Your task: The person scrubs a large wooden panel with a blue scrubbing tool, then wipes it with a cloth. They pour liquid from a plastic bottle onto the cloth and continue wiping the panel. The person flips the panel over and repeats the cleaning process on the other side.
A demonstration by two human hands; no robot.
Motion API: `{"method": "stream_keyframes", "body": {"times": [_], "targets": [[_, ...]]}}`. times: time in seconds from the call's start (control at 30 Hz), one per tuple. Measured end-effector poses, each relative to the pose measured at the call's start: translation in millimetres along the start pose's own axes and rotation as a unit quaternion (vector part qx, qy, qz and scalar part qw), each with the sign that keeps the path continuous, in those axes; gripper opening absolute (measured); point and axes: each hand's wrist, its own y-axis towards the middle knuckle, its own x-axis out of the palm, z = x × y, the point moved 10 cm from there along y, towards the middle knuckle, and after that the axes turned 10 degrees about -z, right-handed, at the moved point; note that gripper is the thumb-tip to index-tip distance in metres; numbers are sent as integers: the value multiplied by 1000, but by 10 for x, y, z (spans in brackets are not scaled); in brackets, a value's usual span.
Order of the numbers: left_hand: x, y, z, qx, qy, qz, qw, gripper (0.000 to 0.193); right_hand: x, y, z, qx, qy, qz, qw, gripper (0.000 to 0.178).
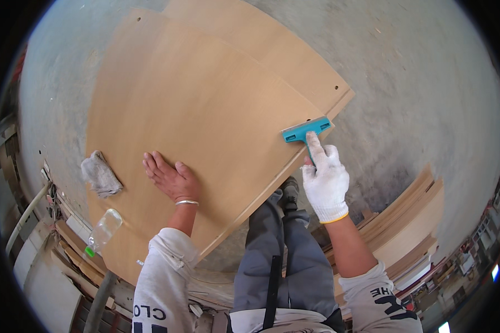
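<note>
A light-brown wooden panel [205, 111] lies in front of me, overlapping a second panel [283, 47] beneath it. My left hand [172, 176], bare and with a bracelet at the wrist, rests flat on the top panel, fingers stretched out. In a white glove, my right hand [326, 180] grips the handle of a teal scraper [306, 130]. One finger extends along the scraper toward its wide head, which is at the panel's right corner beside a small dark hole. Most of the handle is hidden by the glove.
A grey folded rag [101, 174] lies at the panel's left edge. Near it, a clear plastic bottle [105, 230] with a green cap lies on its side. Stacked wooden boards [405, 222] are on the floor at right, more timber [75, 244] at lower left.
</note>
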Motion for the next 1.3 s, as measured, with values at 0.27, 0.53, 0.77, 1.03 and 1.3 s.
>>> {"method": "stream_keyframes", "body": {"times": [0.27, 0.53, 0.77, 1.03, 1.3], "targets": [[-38, 12, 71, -12, -6, -9, 1000, 68, -85, 550, -468, -55, 2, 22, 998, 65], [-49, 31, 51, -13, -15, -19, 1000, 71, -173, 1247, -1240, -73, -12, 4, 997, 53], [-32, 34, 43, -21, -37, -44, 998, 75, -277, 1328, -1500, -89, -55, 11, 994, 49], [-76, 49, 64, -23, -46, -36, 998, 74, -170, 1154, -1454, -79, -48, 7, 996, 49], [-70, 37, 15, -27, -49, -43, 997, 75, -213, 1284, -1514, -76, -54, -28, 995, 44]]}}
